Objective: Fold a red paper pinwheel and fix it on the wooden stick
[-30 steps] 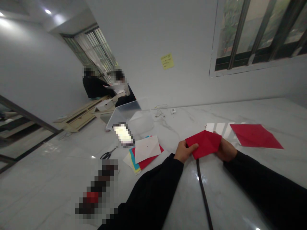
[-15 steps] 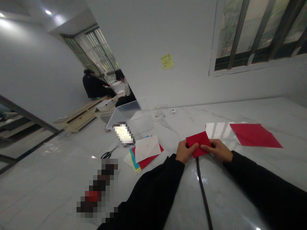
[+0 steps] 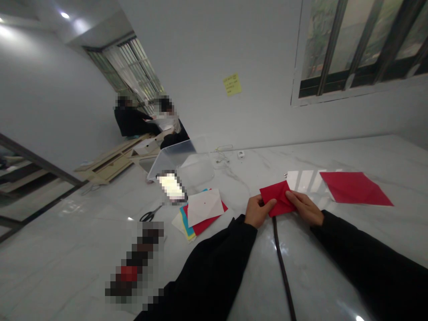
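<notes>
A small folded red paper (image 3: 276, 195) is held low over the white marble floor (image 3: 234, 187). My left hand (image 3: 257, 211) pinches its near left edge with thumb and fingers. My right hand (image 3: 306, 207) lies on its right side, fingers pressed down along the fold. Both my sleeves are black. A flat red sheet (image 3: 354, 188) rests on the floor to the right, with a white sheet (image 3: 302, 179) partly under it.
A stack of coloured papers (image 3: 200, 211) lies left of my hands, black scissors (image 3: 150, 215) beyond it. A clear plastic box (image 3: 187, 165) stands behind. A dark strap (image 3: 284, 272) runs toward me. Two people sit far off by wooden boards (image 3: 110, 162).
The red paper was wider a second ago; it has been folded over into a smaller shape. My right hand has come from behind the paper onto its top.
</notes>
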{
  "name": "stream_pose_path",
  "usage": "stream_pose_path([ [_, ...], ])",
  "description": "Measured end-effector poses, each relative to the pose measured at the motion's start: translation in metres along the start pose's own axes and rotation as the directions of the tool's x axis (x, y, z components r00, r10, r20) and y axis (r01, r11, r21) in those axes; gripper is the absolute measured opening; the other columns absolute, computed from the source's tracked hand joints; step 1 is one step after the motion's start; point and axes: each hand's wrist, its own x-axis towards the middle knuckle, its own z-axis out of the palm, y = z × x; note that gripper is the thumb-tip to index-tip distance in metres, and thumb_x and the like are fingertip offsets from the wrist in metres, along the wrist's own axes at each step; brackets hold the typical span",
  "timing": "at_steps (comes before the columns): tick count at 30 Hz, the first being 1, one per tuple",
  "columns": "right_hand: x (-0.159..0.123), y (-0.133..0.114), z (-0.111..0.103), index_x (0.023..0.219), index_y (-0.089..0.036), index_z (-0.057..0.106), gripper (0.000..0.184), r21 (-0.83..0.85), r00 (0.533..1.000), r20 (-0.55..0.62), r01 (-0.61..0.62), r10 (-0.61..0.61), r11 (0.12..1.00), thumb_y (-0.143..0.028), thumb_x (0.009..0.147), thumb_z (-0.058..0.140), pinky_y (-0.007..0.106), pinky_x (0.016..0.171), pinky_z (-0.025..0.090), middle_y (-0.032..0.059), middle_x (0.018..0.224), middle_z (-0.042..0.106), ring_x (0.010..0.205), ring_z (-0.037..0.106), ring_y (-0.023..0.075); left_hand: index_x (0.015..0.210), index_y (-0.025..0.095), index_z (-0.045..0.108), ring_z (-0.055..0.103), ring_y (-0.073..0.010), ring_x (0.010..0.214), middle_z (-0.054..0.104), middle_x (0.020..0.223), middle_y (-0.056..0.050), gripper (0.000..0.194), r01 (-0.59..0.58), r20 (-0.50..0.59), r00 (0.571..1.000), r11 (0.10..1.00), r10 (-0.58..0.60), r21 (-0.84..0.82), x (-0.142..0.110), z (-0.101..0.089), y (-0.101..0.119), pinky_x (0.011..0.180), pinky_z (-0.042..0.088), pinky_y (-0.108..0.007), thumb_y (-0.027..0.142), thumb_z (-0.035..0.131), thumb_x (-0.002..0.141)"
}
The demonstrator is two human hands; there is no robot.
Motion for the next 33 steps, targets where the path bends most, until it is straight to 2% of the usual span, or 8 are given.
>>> stream_pose_path([
  [2, 0.0002, -0.0002, 0.0, 0.106, -0.022, 0.073, 0.045, -0.001, 1.0, -0.011, 0.015, -0.015, 1.0, -0.059, 0.09, 0.052, 0.043, 0.096, 0.049, 0.0053, 0.105, 0.074, 0.097, 0.067, 0.0265, 0.098, 0.007, 0.073, 0.069, -0.0241, 0.082, 0.074, 0.098, -0.017, 0.048, 0.004, -0.003, 1.0, 1.0, -0.004, -0.001, 0.0, 0.0001, -0.0003, 0.079, 0.054, -0.037, 0.045, 0.078, 0.069],
  [6, 0.0, 0.0017, 0.0004, 0.111, -0.021, 0.072, 0.045, 0.053, 0.999, 0.047, 0.005, -0.007, 0.999, -0.057, 0.084, 0.063, 0.043, 0.094, 0.051, 0.0067, 0.109, 0.073, 0.096, 0.068, 0.0266, 0.097, 0.007, 0.073, 0.069, -0.0238, 0.081, 0.074, 0.097, -0.016, 0.047, 0.006, -0.009, 1.0, 1.0, -0.007, -0.012, -0.0007, 0.001, 0.0009, 0.079, 0.054, -0.037, 0.045, 0.078, 0.069],
  [12, -0.0009, 0.003, 0.0001, 0.103, -0.018, 0.074, 0.043, 0.08, 0.999, 0.017, -0.044, 0.043, 0.996, -0.053, 0.079, 0.07, 0.044, 0.091, 0.053, 0.008, 0.102, 0.075, 0.096, 0.069, 0.0283, 0.096, 0.007, 0.073, 0.07, -0.0241, 0.08, 0.074, 0.096, -0.016, 0.046, 0.007, -0.033, 0.999, 1.0, -0.008, -0.006, -0.002, 0.0023, 0.0029, 0.078, 0.054, -0.037, 0.044, 0.078, 0.068],
  [21, -0.0006, 0.0007, 0.001, 0.101, -0.018, 0.074, 0.043, 0.042, 0.999, -0.008, -0.049, 0.049, 0.998, -0.054, 0.077, 0.071, 0.045, 0.089, 0.054, 0.0083, 0.1, 0.076, 0.092, 0.07, 0.0268, 0.097, 0.008, 0.073, 0.07, -0.0246, 0.083, 0.075, 0.097, -0.015, 0.045, -0.011, -0.031, 0.999, 1.0, 0.011, 0.001, -0.0023, 0.0033, 0.0065, 0.081, 0.055, -0.038, 0.042, 0.079, 0.069],
  [27, 0.0006, 0.0003, 0.0009, 0.103, -0.017, 0.074, 0.047, 0.004, 0.999, -0.023, -0.042, 0.043, 0.999, -0.056, 0.078, 0.068, 0.046, 0.085, 0.055, 0.0085, 0.097, 0.076, 0.091, 0.07, 0.028, 0.098, 0.009, 0.074, 0.07, -0.0246, 0.084, 0.075, 0.096, -0.014, 0.048, -0.023, -0.017, 1.0, 1.0, 0.023, -0.001, -0.0002, 0.001, 0.0063, 0.082, 0.055, -0.038, 0.047, 0.077, 0.07],
  [33, 0.0018, 0.0024, 0.0009, 0.104, -0.017, 0.074, 0.046, 0.037, 0.999, -0.021, -0.046, 0.046, 0.998, -0.053, 0.077, 0.07, 0.043, 0.085, 0.055, 0.0083, 0.098, 0.076, 0.09, 0.07, 0.0264, 0.097, 0.009, 0.074, 0.07, -0.0242, 0.084, 0.075, 0.096, -0.013, 0.049, -0.017, -0.019, 1.0, 1.0, 0.017, -0.026, -0.0001, 0.0012, 0.0071, 0.084, 0.055, -0.039, 0.048, 0.079, 0.067],
])
